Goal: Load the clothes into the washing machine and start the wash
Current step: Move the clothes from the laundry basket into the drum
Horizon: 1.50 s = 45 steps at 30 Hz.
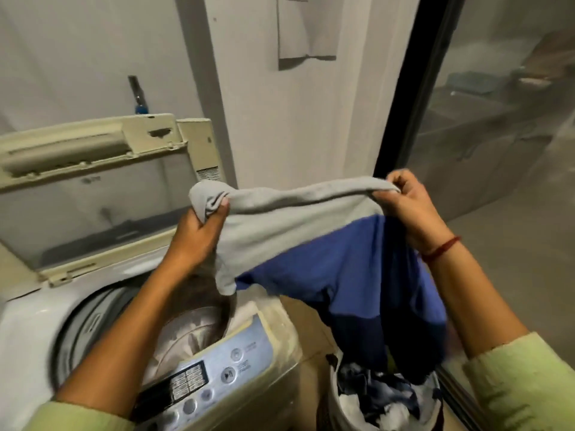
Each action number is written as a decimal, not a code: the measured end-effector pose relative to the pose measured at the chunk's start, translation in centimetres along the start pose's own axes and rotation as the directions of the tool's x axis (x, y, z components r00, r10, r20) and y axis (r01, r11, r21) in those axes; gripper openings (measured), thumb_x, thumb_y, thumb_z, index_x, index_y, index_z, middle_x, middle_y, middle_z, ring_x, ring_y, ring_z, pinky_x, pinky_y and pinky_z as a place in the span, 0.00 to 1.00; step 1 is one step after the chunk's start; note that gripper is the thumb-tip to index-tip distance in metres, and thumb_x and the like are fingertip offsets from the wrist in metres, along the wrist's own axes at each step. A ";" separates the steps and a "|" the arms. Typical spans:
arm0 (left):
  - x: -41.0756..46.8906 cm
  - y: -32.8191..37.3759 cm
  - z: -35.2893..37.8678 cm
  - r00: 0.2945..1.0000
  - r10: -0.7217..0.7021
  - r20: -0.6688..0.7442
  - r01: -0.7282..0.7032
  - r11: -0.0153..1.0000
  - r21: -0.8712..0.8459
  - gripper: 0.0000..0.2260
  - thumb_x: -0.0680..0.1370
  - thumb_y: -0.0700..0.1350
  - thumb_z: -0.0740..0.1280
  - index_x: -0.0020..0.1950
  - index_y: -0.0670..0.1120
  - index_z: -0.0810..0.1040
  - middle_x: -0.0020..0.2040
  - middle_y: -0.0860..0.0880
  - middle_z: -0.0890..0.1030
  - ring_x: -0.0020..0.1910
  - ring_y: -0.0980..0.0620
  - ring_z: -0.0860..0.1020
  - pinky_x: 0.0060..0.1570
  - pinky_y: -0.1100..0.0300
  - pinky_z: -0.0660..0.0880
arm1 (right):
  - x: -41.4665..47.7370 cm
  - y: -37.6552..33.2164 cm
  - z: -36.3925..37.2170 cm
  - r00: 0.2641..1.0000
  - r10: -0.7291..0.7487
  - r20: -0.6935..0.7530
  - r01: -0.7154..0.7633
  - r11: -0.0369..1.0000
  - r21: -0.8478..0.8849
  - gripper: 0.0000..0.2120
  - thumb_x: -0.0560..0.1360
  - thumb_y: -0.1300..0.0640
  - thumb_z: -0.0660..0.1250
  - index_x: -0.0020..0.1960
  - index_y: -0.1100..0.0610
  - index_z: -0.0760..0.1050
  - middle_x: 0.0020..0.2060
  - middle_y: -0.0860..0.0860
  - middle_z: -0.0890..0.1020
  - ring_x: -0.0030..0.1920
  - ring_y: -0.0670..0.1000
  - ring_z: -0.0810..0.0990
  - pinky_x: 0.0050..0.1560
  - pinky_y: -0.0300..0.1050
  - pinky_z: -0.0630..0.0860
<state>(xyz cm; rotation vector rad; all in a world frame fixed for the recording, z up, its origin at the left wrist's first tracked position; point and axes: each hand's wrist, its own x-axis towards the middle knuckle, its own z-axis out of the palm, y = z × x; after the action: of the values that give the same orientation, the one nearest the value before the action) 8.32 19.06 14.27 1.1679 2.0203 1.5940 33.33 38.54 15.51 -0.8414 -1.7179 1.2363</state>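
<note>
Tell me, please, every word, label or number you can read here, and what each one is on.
No text is legible.
Control panel: button captions and display grid, too blurred.
Washer lid: a faint logo and a side sticker, both too small.
Paper on the wall: no print can be made out.

This is a home laundry corner, probably a utility area beside a glass door. A top-loading washing machine (77, 321) stands against a plain white wall (280, 119), with its lid (93, 181) raised and its control panel (211, 368) worn and yellowed. A bucket (339, 409) full of mixed clothes stands just beside it. A sliding glass door (497, 119) reflects household furniture.
</note>
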 end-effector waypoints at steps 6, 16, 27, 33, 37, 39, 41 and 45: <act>-0.8 -3.5 -9.4 0.943 -0.141 0.303 -0.087 0.771 0.631 0.48 0.53 0.62 0.78 0.70 0.51 0.66 0.62 0.52 0.74 0.59 0.52 0.73 0.54 0.60 0.69 | 0.8 -7.3 11.1 0.938 -0.341 -0.061 0.341 0.940 -0.002 0.17 0.69 0.64 0.64 0.56 0.51 0.71 0.44 0.53 0.77 0.43 0.47 0.76 0.46 0.35 0.74; -1.0 -6.3 -20.3 0.933 -0.224 -0.282 0.219 0.974 -0.050 0.13 0.68 0.44 0.70 0.51 0.46 0.76 0.43 0.43 0.78 0.41 0.50 0.75 0.44 0.54 0.74 | 0.6 -11.7 22.0 0.742 -0.660 0.121 0.670 0.723 -0.167 0.15 0.69 0.53 0.69 0.50 0.62 0.76 0.47 0.56 0.73 0.47 0.39 0.71 0.50 0.29 0.69; -4.0 -9.1 -22.4 0.933 -0.036 -0.359 0.137 0.956 0.259 0.14 0.63 0.47 0.65 0.47 0.44 0.78 0.44 0.45 0.80 0.47 0.47 0.79 0.46 0.53 0.74 | -8.7 5.6 33.2 0.404 0.479 0.779 0.406 0.670 -0.622 0.12 0.73 0.52 0.69 0.54 0.55 0.74 0.52 0.58 0.81 0.49 0.56 0.78 0.46 0.41 0.69; -2.3 -5.5 -28.7 0.829 0.036 -0.559 0.099 0.973 0.210 0.18 0.71 0.44 0.69 0.60 0.42 0.75 0.56 0.42 0.79 0.56 0.43 0.77 0.55 0.52 0.73 | -6.7 3.6 39.8 0.828 0.134 0.545 -0.086 0.990 -0.112 0.18 0.70 0.58 0.72 0.60 0.53 0.76 0.53 0.49 0.81 0.55 0.49 0.80 0.58 0.44 0.76; -2.8 -7.5 -28.8 0.924 -0.132 -0.360 0.318 0.786 0.529 0.18 0.69 0.54 0.66 0.55 0.47 0.75 0.54 0.40 0.79 0.54 0.39 0.77 0.47 0.55 0.71 | -3.8 3.6 38.8 0.769 0.075 0.635 0.141 0.949 -0.283 0.24 0.62 0.48 0.75 0.56 0.56 0.79 0.52 0.54 0.84 0.53 0.53 0.82 0.56 0.50 0.78; -3.1 -9.7 -28.8 0.938 -0.217 -0.270 0.341 0.719 0.606 0.18 0.68 0.55 0.64 0.55 0.49 0.75 0.52 0.44 0.80 0.51 0.41 0.78 0.45 0.57 0.70 | -2.5 4.9 37.4 0.666 0.176 0.724 0.114 0.936 -0.332 0.23 0.65 0.53 0.76 0.57 0.59 0.78 0.52 0.55 0.83 0.53 0.55 0.81 0.57 0.51 0.77; -2.9 -11.6 -29.5 0.933 -0.224 -0.280 0.358 0.626 0.692 0.12 0.73 0.49 0.65 0.55 0.47 0.75 0.53 0.42 0.81 0.48 0.40 0.77 0.42 0.57 0.68 | -1.1 5.1 36.0 0.615 0.255 0.746 0.050 0.932 -0.359 0.18 0.68 0.57 0.75 0.56 0.58 0.77 0.49 0.53 0.82 0.49 0.54 0.80 0.51 0.43 0.78; -2.6 -13.5 -29.8 0.924 -0.146 -0.353 0.364 0.617 0.697 0.13 0.71 0.42 0.67 0.56 0.49 0.77 0.53 0.39 0.82 0.51 0.36 0.78 0.41 0.55 0.69 | 0.2 5.2 34.2 0.888 0.075 0.454 0.139 0.898 -0.418 0.14 0.66 0.50 0.74 0.46 0.54 0.74 0.45 0.52 0.73 0.45 0.49 0.73 0.49 0.40 0.69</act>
<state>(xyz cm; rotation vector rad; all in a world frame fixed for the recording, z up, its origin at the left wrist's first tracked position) -15.64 -3.13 11.16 0.8183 3.0268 0.7590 2.58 26.78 5.00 -0.8067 -2.4573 1.0919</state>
